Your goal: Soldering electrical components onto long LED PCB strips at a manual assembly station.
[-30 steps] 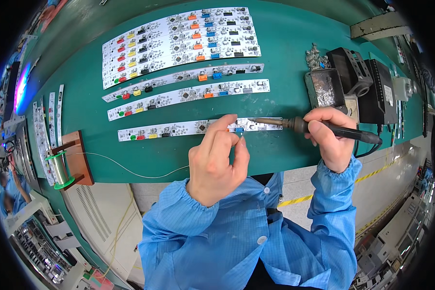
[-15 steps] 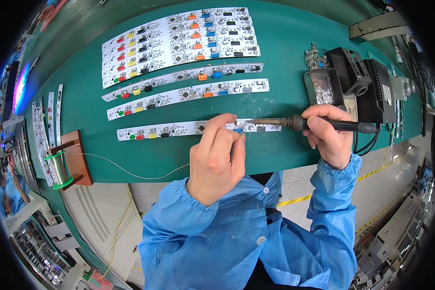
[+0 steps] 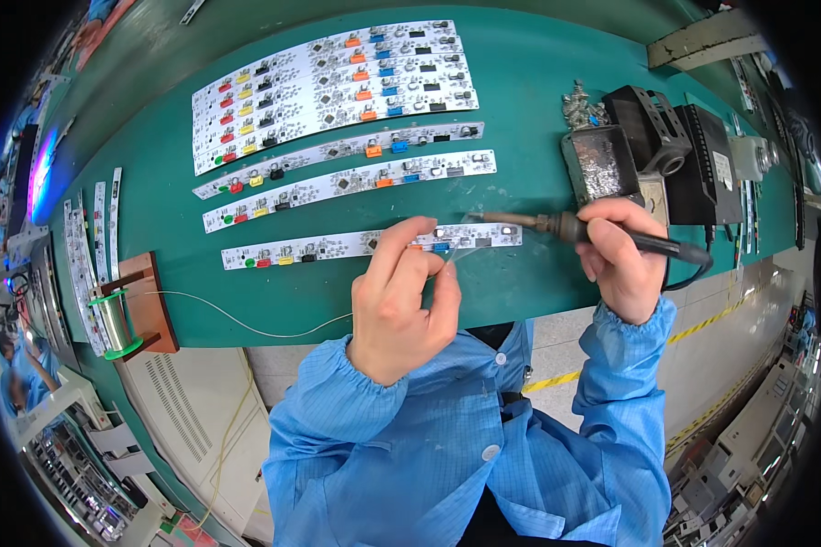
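Strip board [image 3: 337, 244] under left hand [image 3: 401, 301]

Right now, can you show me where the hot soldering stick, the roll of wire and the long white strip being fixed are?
soldering iron [image 3: 611, 235], head view, on its dark handle.
wire spool [image 3: 114, 321], head view, on its wound middle.
circuit strip [image 3: 337, 244], head view, on its bare middle.

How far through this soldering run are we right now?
Done: cannot tell; no joints are readable. In hand: right hand holds the soldering iron at the nearest board strip, while left hand feeds solder wire there. Left: two single strips and the panel lie untouched beyond.
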Motion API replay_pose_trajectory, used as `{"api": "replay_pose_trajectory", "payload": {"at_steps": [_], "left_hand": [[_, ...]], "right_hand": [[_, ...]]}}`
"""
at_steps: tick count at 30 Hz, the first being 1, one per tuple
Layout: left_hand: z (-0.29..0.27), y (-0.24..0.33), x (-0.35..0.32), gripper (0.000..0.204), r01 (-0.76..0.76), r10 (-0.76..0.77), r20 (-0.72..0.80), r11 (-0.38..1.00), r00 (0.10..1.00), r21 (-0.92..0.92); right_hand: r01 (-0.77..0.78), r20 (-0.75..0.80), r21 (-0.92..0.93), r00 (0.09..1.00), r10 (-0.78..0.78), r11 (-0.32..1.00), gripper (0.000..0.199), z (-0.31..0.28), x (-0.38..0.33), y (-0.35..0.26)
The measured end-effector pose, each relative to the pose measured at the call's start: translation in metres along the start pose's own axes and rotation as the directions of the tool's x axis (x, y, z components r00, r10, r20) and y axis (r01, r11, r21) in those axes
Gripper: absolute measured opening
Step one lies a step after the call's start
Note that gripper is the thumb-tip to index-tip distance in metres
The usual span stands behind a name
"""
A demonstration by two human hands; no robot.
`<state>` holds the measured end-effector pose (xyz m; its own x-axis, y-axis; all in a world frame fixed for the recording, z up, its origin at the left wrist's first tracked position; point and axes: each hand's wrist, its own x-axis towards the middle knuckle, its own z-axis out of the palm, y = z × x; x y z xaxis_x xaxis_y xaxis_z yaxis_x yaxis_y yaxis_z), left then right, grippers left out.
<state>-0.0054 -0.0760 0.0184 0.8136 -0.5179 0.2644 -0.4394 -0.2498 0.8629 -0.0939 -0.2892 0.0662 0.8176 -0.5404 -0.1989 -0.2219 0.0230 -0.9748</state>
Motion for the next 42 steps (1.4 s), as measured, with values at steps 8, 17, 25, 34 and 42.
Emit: {"api": "replay_pose_trajectory", "payload": {"at_steps": [8, 17, 25, 34, 42], "left_hand": [[-0.034, 0.037, 0.009, 0.028, -0.287, 0.287, 0.027, 0.938, 0.957, 0.194], [0.029, 0.04, 0.162, 0.016, -0.433, 0.344, 0.427, 0.892, 0.836, 0.129], [0.103, 0.025, 0.219, 0.02, -0.16, 0.032, 0.515, 0.965, 0.856, 0.207], [0.131, 0.047, 0.228, 0.02, -0.144, -0.03, 0.596, 0.96, 0.803, 0.242], [0.153, 0.046, 0.231, 0.017, -0.182, -0.167, 0.614, 0.867, 0.771, 0.464]], "right_hand": [[0.674, -0.229, -0.523, 0.479, -0.848, 0.522, 0.026, -0.028, -0.058, 0.077], [0.563, -0.307, -0.484, 0.607, -0.733, 0.67, 0.033, -0.031, -0.044, 0.078], [0.55, -0.342, -0.449, 0.623, -0.703, 0.705, 0.038, -0.034, -0.037, 0.083], [0.567, -0.334, -0.457, 0.605, -0.723, 0.685, 0.039, -0.033, -0.036, 0.085], [0.583, -0.354, -0.457, 0.573, -0.739, 0.672, 0.038, -0.033, -0.035, 0.087]]}}
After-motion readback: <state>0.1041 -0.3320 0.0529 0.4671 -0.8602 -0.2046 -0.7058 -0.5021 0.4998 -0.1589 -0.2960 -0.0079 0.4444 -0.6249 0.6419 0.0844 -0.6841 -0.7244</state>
